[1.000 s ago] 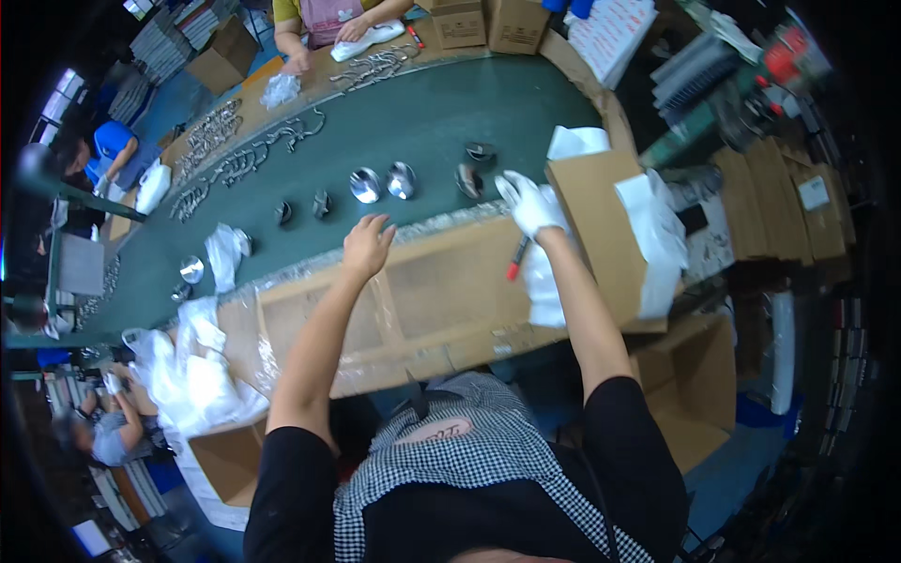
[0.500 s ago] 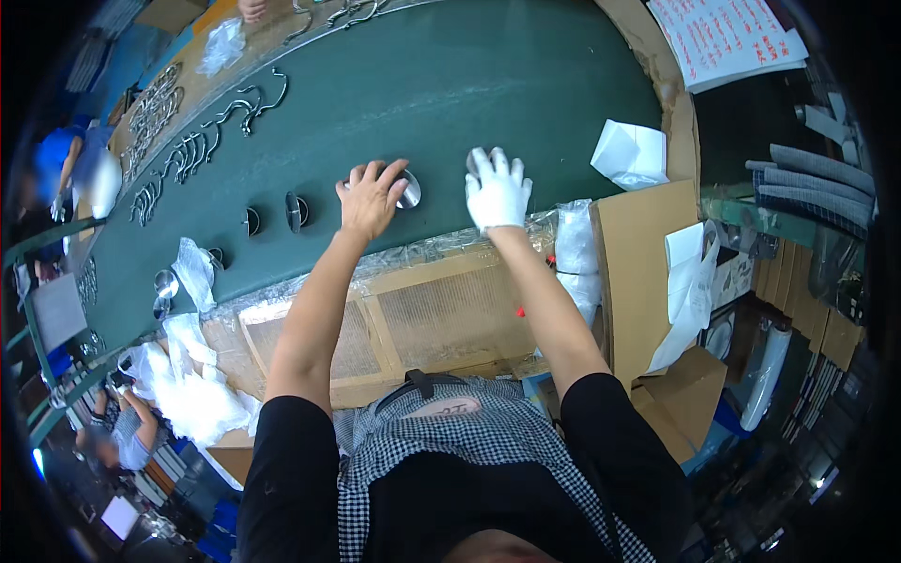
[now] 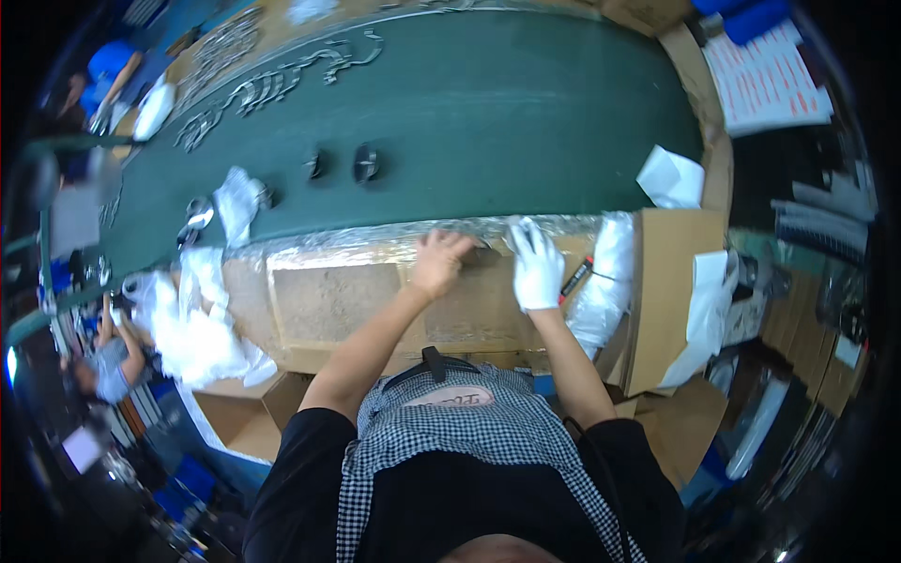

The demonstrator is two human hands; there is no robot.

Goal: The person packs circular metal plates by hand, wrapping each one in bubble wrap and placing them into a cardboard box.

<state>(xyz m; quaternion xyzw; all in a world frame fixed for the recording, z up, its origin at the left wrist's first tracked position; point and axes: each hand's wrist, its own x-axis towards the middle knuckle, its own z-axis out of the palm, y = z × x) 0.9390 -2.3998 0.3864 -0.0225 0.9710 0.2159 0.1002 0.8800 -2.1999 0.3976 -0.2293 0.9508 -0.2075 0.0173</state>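
Bare and blurred by motion, my left hand (image 3: 443, 263) is over the plastic-covered cardboard edge (image 3: 375, 230) in front of the green work surface (image 3: 488, 122). Its fingers are closed on a small round metal piece (image 3: 483, 247), which shows only as a dark, shiny sliver. A white glove covers my right hand (image 3: 536, 270), just right of the left one. Those fingers are bent together, with a greyish bit at the tips that is too smeared to name. Two round metal pieces, one larger (image 3: 366, 163) and one smaller (image 3: 313, 164), stand on the green surface farther left.
Curved metal hooks (image 3: 267, 92) lie in a row at far left. A clear plastic bag (image 3: 238, 202) rests beside more shiny parts. White bags (image 3: 202, 319) bunch at the left edge. A red-and-black marker (image 3: 576, 280) lies by wrapped plastic (image 3: 605, 277) near a cardboard box (image 3: 678, 291).
Both hands have drawn back from the green surface to its near cardboard edge. The round metal piece under my left hand has left its spot with it. The whole view has shifted.
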